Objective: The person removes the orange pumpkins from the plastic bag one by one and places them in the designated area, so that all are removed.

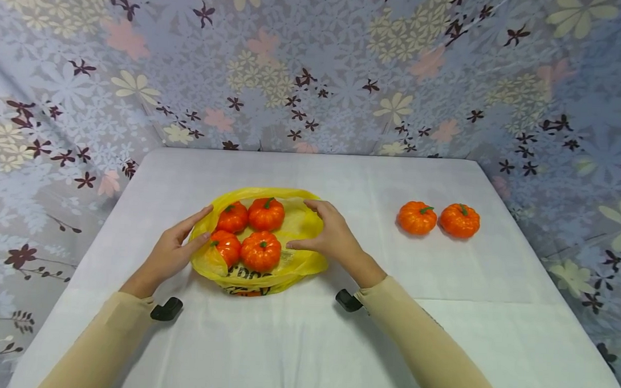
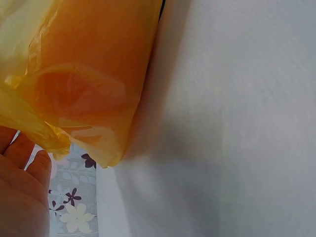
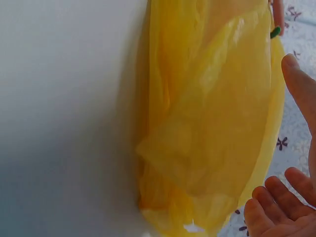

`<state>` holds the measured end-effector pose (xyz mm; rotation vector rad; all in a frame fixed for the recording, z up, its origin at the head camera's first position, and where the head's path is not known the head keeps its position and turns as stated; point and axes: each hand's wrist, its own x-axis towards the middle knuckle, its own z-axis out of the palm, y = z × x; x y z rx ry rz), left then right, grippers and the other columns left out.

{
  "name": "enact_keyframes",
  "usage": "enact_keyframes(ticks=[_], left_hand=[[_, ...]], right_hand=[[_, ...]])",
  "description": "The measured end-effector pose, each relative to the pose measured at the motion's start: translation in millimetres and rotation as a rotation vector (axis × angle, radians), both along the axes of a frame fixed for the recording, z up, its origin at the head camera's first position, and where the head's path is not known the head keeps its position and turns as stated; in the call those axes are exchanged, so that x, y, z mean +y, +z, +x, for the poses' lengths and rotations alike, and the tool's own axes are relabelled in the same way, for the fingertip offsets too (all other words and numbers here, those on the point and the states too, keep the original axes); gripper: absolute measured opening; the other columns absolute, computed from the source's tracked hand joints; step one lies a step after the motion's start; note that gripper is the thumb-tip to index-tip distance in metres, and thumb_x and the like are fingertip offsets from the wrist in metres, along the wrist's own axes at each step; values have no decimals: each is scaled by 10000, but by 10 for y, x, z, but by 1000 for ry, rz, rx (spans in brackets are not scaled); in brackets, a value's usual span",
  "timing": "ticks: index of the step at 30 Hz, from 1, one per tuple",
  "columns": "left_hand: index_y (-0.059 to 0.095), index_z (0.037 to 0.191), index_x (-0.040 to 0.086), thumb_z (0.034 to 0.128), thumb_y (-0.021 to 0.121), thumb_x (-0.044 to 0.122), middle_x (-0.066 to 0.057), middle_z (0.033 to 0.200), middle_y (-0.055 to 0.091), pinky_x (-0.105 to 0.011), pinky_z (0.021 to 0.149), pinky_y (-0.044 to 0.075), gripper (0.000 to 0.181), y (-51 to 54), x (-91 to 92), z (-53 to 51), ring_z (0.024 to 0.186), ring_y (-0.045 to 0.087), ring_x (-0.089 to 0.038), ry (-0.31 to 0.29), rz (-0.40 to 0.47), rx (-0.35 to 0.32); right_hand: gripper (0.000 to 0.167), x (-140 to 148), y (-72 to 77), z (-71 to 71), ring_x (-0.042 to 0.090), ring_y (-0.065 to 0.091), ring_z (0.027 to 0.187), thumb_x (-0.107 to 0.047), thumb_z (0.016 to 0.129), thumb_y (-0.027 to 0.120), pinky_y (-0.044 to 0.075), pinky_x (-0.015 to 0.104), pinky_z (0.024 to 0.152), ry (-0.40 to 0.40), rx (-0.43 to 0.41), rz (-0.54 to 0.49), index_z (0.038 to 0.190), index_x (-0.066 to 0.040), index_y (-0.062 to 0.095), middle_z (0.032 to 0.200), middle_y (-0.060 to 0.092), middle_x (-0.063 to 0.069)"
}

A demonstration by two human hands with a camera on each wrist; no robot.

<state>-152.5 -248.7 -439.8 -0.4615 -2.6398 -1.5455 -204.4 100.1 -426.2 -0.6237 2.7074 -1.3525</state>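
A yellow plastic bag lies with its mouth spread, and several small orange pumpkins sit inside it. At the bag's left rim, the left hand touches the plastic with thumb and fingers apart. Over the right rim reaches the right hand, its thumb and fingers spread with nothing between them. In the left wrist view the bag shows orange through its side, beside the hand. The right wrist view has the bag's folded side left of the hand.
Two more orange pumpkins, one beside the other, stand on the right part of the white-covered table. Flowered cloth hangs behind and at the sides. A dark device is at each wrist.
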Motion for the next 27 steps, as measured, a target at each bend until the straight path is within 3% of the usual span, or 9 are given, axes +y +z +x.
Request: enact_keyframes(ticks=[4,12,17,27], left_hand=[[391,1565,138,1040,572,179,-100,1594,358,-630,1179,144,557,-6,2,-17,1486,249,-340,-6,3,3],[419,1549,118,1024,591,130,-104,1578,382,-626,1178,156,553,19,20,-7,1479,265,-349,-2,27,20],[416,1551,122,1020,595,121,-99,1580,379,-630,1177,157,560,24,26,3,1480,265,-347,1,30,11],[402,1559,133,1027,585,140,-91,1593,364,-607,1188,151,563,4,28,-1,1488,253,-333,7,25,-15]], right_hand=[[989,-69,-33,17,282,469,1331,-416,671,946,394,397,1122,36,3,-22,1464,-57,477,1457,502,126],[916,-216,-117,58,365,491,1291,-335,698,946,424,432,1098,130,-60,-65,1416,19,501,1443,497,184],[941,-289,-153,91,321,504,1292,-385,686,945,436,429,1085,166,-64,-19,1426,1,511,1444,520,131],[1000,-439,-193,128,243,503,1271,-500,661,929,462,381,1045,152,-114,87,1469,-102,493,1464,492,63]])
